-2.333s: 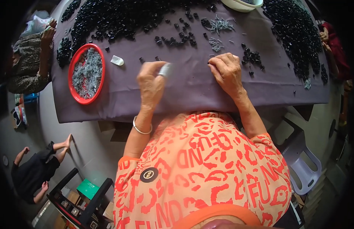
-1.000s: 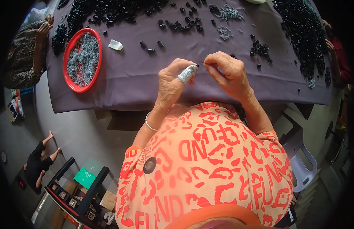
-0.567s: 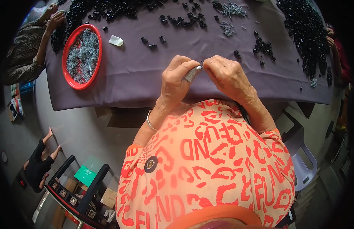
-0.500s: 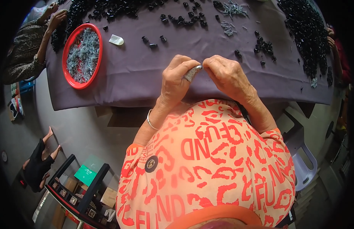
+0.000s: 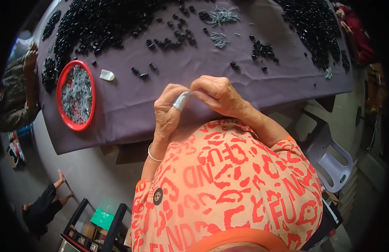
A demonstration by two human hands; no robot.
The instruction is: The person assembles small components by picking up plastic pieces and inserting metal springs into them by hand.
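Red oval tray (image 5: pixel 62 84) at table's left holds a heap of small grey metal pieces (image 5: pixel 77 94); a small white piece (image 5: pixel 106 75) lies just beside it. Left hand (image 5: pixel 168 111) raised over the purple cloth (image 5: pixel 127 113), a silver-wrapped finger cover (image 5: pixel 180 101) on its fingertip, long axis tilted up-right. Right hand (image 5: pixel 219 95) pinches the cover's tip, touching the left hand.

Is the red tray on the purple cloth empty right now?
No, the red tray at the person's left on the purple cloth is filled with a heap of small grey metal pieces.
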